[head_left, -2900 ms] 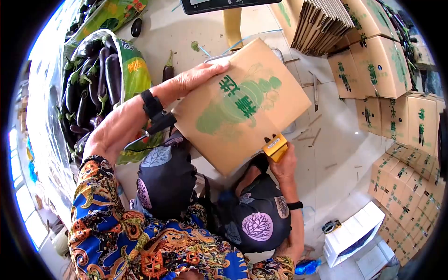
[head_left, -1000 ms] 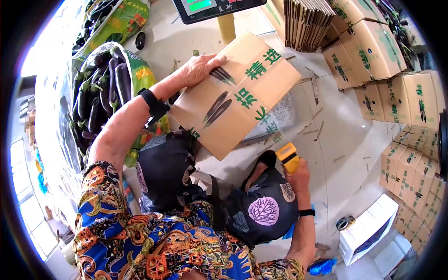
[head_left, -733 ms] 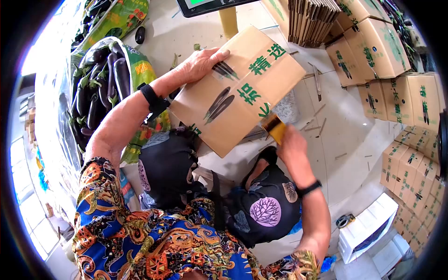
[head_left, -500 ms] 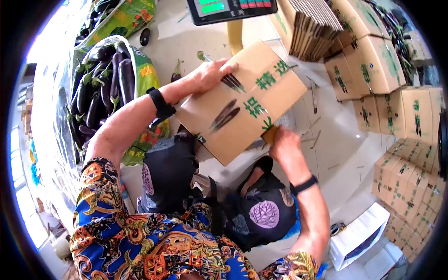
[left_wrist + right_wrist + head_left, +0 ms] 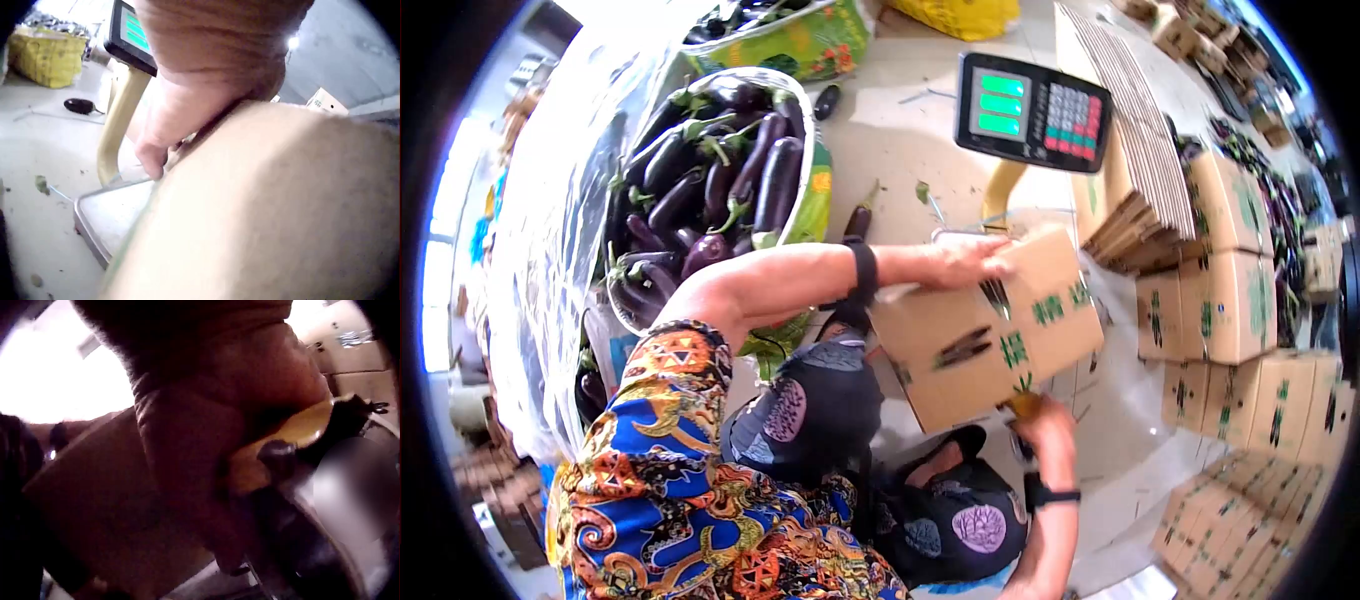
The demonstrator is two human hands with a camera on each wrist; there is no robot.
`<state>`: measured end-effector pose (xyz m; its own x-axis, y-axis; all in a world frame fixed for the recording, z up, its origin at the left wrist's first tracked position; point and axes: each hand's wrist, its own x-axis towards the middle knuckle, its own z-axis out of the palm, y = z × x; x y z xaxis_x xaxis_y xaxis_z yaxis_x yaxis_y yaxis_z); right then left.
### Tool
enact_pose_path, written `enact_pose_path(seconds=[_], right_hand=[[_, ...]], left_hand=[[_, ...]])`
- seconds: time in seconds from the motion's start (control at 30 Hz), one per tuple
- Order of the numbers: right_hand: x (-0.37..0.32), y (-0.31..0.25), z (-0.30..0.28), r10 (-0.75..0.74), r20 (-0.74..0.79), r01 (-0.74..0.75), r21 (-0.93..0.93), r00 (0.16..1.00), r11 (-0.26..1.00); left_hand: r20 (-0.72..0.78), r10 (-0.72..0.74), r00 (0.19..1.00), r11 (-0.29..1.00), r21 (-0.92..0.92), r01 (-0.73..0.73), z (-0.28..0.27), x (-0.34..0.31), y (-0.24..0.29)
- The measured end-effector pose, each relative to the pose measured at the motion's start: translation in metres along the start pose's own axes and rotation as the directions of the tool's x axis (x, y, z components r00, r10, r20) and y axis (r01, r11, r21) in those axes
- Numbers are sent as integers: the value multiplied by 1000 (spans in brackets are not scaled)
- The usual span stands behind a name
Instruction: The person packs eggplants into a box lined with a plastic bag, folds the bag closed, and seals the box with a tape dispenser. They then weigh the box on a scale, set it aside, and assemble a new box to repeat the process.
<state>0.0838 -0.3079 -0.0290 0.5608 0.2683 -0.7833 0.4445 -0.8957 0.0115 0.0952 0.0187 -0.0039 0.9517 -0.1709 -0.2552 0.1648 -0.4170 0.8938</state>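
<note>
A brown cardboard box (image 5: 960, 385) with green characters and a dark eggplant print lies tilted before the person's knees. At its far edge, the left hand (image 5: 970, 262) holds it; the left wrist view shows a fingertip bent down over the edge of the box, with other fingers hidden behind. The right hand (image 5: 1048, 435) grips a yellow tape dispenser (image 5: 1025, 404) right at the near edge of the box. In the right wrist view the yellow body of the dispenser (image 5: 275, 450) shows under the dark hand, close to the box (image 5: 119, 506).
A scale display (image 5: 1030, 110) stands on a post behind the box, above a metal platform (image 5: 115, 215). Open bags of eggplants (image 5: 745, 180) are at left. Flattened cartons (image 5: 1130, 150) and stacked boxes (image 5: 1225, 310) line the right side. A loose eggplant (image 5: 858, 222) lies on the floor.
The box was turned to bring the eggplant-printed face up. The right hand moved away, then returned the dispenser to its near edge. The head view shifted, bringing the whole scale display into sight.
</note>
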Motion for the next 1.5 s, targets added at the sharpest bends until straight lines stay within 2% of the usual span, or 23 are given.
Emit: enact_pose_path(seconds=[0.07,0.1,0.13,0.2,0.3,0.43,0.57,0.6,0.67,0.7,0.73,0.8,0.87,0.93,1.0,1.03,1.1,1.17,1.2,1.27,1.37,1.43,1.5], right_hand=[[-28,65,10,108,-54,-84,337,993,938],[-44,97,21,181,-171,-2,723,968,691],[-63,118,19,219,-153,71,936,964,344],[-98,138,5,351,-182,213,976,919,-53],[-110,132,-9,496,-331,516,803,803,-299],[-112,116,-38,236,-497,549,785,835,-288],[-83,94,-25,232,-314,286,947,921,146],[-70,96,-9,235,-262,272,962,936,-11],[-57,89,12,262,-285,338,922,922,-188],[-52,89,12,213,-267,309,930,940,-200],[-52,87,14,176,-239,274,937,955,-215],[-54,62,-9,130,-273,297,925,953,-236],[-35,48,-8,185,-285,320,925,941,-204],[-28,22,-27,133,-273,294,940,953,-175],[-19,5,-46,70,-286,293,944,956,-152],[-13,-4,-49,87,-350,359,925,933,-128],[-8,-3,-54,54,-353,357,929,934,-94],[-14,4,-55,64,-328,334,913,942,-235],[-13,17,-44,120,-313,336,890,942,-310],[-34,42,-30,130,-276,304,827,952,-473],[-87,56,-10,240,-296,380,754,925,-536],[-109,79,25,254,-362,441,698,897,-564],[-128,35,8,309,-371,482,639,876,-600]], left_hand=[[87,30,996,999,-29,-27,17,-5,6],[86,186,979,982,25,-189,36,3,-7],[165,133,977,990,24,-139,43,-5,14],[200,210,957,964,122,-237,69,-14,39],[347,439,829,810,247,-532,99,-12,47],[335,802,495,384,345,-856,157,9,24],[495,751,436,314,312,-897,140,1,10],[388,771,505,438,253,-863,123,-5,3],[55,653,755,735,197,-649,95,-12,-35],[-106,342,934,935,137,-327,89,-14,-70],[-251,-21,968,1000,-23,16,82,-17,-104],[76,-449,890,826,-345,446,62,-49,-158],[498,-385,777,631,-472,615,57,-80,-177],[636,-276,721,529,-526,666,54,-93,-174],[563,-269,781,453,-642,618,51,-105,-155],[470,-322,822,619,-552,558,33,-108,-103],[475,-376,796,450,-657,605,29,-99,-117],[473,-429,770,270,-746,609,8,-82,-137],[394,-438,808,509,-632,584,-5,-73,-138],[195,-453,870,634,-616,468,-25,-42,-161],[47,-281,959,888,-366,278,-54,-11,-61],[20,-262,965,917,-308,256,-51,-11,11],[-44,-189,981,877,-457,149,-17,8,5]])
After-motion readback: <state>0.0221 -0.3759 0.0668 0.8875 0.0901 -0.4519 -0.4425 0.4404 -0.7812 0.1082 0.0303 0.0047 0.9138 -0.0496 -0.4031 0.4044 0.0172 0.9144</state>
